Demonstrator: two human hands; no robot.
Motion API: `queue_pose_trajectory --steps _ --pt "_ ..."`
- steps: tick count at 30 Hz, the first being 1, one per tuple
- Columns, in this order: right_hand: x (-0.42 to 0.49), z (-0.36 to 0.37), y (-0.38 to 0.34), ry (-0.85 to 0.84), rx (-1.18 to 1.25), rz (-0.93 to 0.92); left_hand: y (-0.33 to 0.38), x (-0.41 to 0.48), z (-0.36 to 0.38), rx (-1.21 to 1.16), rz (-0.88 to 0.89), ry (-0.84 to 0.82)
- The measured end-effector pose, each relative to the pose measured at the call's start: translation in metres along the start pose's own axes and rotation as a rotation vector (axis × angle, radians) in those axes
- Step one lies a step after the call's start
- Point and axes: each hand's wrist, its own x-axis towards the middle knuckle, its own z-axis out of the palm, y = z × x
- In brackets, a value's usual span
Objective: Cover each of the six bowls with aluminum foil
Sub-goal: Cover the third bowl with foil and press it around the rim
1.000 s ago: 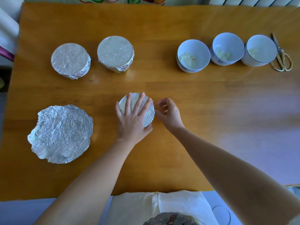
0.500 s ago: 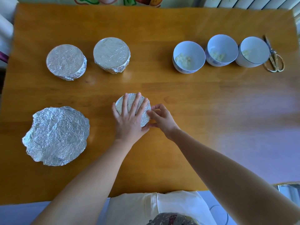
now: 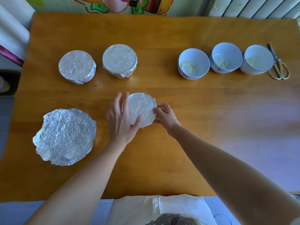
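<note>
A foil-covered bowl stands at the middle of the wooden table. My left hand lies blurred at its left side, fingers spread and thumb over the foil's near edge. My right hand pinches the foil at the bowl's right rim. Two more foil-covered bowls stand at the back left. Three uncovered white bowls with a pale food inside stand in a row at the back right.
A stack of crumpled round foil sheets lies at the front left. Gold scissors lie to the right of the last white bowl. A white cloth lies below the table's near edge.
My left hand has slid off the top of the middle bowl to its left side. My right hand has moved onto the right rim and pinches the foil.
</note>
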Motion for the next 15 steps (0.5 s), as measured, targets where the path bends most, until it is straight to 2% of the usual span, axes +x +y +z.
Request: queue_pose_trajectory --steps 2,5,7,15 --pt "0.001 0.000 -0.001 -0.003 0.004 0.002 -0.004 -0.001 -0.005 -0.285 -0.353 0.045" --pt "0.002 -0.001 -0.002 -0.008 0.018 0.020 -0.003 0.009 -0.009 -0.717 -0.868 -0.053" --pt "0.004 -0.001 -0.004 -0.011 0.023 0.033 0.004 0.016 -0.010 -0.973 -1.067 -0.143" --pt "0.028 -0.017 -0.021 0.104 0.088 0.062 0.037 0.048 -0.004 -1.169 -1.122 -0.194"
